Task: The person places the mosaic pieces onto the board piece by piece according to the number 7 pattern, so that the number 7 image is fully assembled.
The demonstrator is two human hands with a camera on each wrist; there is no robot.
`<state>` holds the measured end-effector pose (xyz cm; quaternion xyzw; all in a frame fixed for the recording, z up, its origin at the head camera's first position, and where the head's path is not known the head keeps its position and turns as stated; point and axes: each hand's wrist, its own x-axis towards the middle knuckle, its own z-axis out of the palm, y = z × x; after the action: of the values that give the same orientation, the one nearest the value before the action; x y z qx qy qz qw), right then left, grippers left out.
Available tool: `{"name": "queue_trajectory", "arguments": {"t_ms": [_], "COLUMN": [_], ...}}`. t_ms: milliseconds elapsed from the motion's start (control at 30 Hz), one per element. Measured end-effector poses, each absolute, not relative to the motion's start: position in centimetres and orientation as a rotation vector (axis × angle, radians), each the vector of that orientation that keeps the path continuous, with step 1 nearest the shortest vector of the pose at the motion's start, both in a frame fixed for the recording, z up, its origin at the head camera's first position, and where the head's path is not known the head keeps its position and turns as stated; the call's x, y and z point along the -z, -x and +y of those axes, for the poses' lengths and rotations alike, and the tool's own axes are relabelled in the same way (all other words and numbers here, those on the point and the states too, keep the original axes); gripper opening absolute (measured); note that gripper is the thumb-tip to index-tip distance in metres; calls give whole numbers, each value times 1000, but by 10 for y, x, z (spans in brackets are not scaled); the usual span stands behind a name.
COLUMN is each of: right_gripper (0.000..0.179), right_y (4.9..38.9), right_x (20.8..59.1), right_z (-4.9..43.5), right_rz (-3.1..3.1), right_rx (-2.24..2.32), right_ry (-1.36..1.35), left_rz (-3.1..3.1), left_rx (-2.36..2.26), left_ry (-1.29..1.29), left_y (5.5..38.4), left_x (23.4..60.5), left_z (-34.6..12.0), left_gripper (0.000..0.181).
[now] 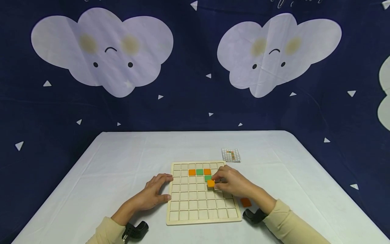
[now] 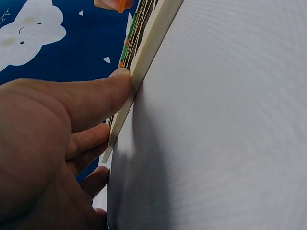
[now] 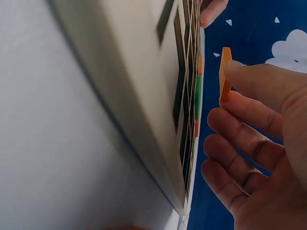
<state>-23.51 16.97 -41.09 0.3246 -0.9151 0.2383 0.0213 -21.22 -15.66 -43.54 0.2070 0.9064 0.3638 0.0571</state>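
A wooden grid board (image 1: 184, 216) lies on the white table. In its upper rows sit two orange tiles (image 1: 192, 172) with a green tile (image 1: 199, 172) between them. Below the right-hand orange one is another green tile (image 1: 208, 178). My right hand (image 1: 233, 181) pinches an orange tile (image 3: 224, 76) between thumb and index finger, held above the board just under that green tile. At the board's left edge, my left hand (image 1: 152, 195) rests its thumb and fingertips against the rim, fingers fairly straight.
A small card (image 1: 231, 155) printed with a coloured grid pattern lies behind the board's right corner. One darker orange tile (image 1: 245, 202) is on the table right of the board, close to the right forearm. A dark blue cloud-patterned cloth (image 1: 195, 101) hangs behind the table.
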Motion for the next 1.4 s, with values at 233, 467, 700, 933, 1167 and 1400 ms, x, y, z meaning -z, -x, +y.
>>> {"name": "queue_trajectory", "arguments": {"t_ms": [233, 467, 700, 933, 1167, 1400], "right_gripper": [19, 19, 18, 19, 18, 18], "right_y": [235, 235, 236, 237, 237, 238], "right_x": [413, 412, 413, 414, 416, 419], "right_z": [167, 166, 164, 163, 163, 163], "right_rz": [-2845, -2866, -2874, -2870, -2864, -2848], "right_rx": [-695, -676, -660, -638, -618, -602], "right_ry": [-1013, -1005, -1024, -1040, -1042, -1052], "left_rz": [2753, 2754, 2745, 2750, 2747, 2749], "left_rx": [-1107, -1104, -1096, -1101, -1108, -1102], "left_ry": [-607, -608, -636, -610, -610, -623], "left_y": [212, 212, 212, 213, 213, 213], "left_x": [435, 434, 434, 434, 435, 436], "left_z": [-156, -156, -156, -156, -156, -156], "left_gripper": [55, 55, 55, 55, 55, 55]}}
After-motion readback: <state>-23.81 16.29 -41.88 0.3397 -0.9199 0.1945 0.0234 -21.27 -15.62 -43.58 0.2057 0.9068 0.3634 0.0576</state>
